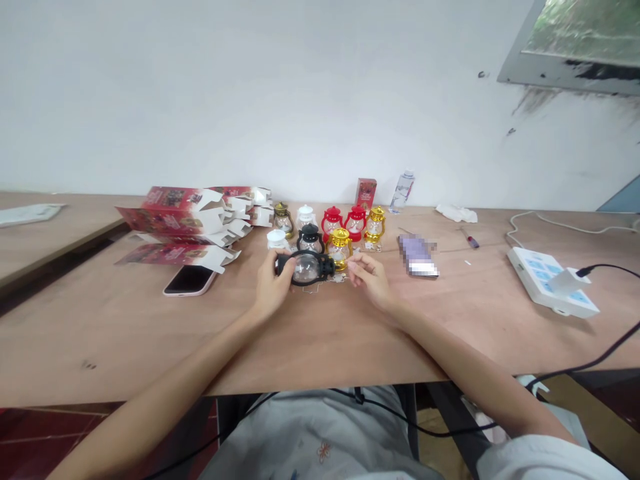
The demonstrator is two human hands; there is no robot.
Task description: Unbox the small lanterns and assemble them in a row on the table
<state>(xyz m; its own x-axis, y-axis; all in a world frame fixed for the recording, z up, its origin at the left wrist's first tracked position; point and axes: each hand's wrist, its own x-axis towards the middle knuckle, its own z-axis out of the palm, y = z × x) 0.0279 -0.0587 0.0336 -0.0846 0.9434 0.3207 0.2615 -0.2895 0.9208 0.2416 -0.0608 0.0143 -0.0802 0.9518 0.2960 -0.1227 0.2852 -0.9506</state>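
Brown table (320,350) along white wall (225,87)

a brown wooden table (320,353). on its left, red-and-white cartons (175,221) with open flaps partly cover a pink-edged phone (189,281). in the middle, small lanterns (332,222) in white, black, red, gold and bronze stand clustered, a red box (366,192) and clear bottle (403,191) behind. at right: a second phone (418,255), crumpled tissue (457,213), screwdriver (471,239), white power strip (537,265).
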